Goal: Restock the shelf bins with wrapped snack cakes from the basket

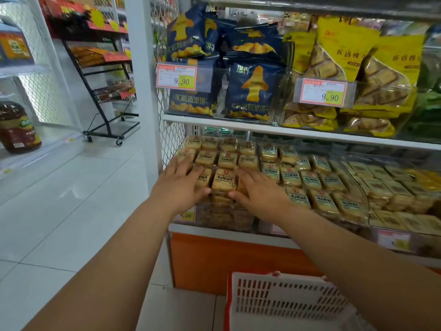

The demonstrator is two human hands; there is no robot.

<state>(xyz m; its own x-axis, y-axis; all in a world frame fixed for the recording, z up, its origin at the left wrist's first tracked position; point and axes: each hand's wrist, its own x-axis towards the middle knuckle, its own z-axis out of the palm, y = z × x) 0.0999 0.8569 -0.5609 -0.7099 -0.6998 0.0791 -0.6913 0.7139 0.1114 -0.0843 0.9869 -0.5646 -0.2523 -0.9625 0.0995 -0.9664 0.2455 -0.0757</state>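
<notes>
Left hand lies flat, fingers extended and unclenched, on the wrapped cakes at the left end of the lower shelf bin. Right hand lies likewise, fingers spread, palm down on the same stack; thumbs of both flank one front column of cakes, gripping nothing. Cakes fill the bin in neat rows and continue rightward. Basket, white with red rim, sits on the floor below the right forearm. Upper shelf carries blue bags and yellow bags.
</notes>
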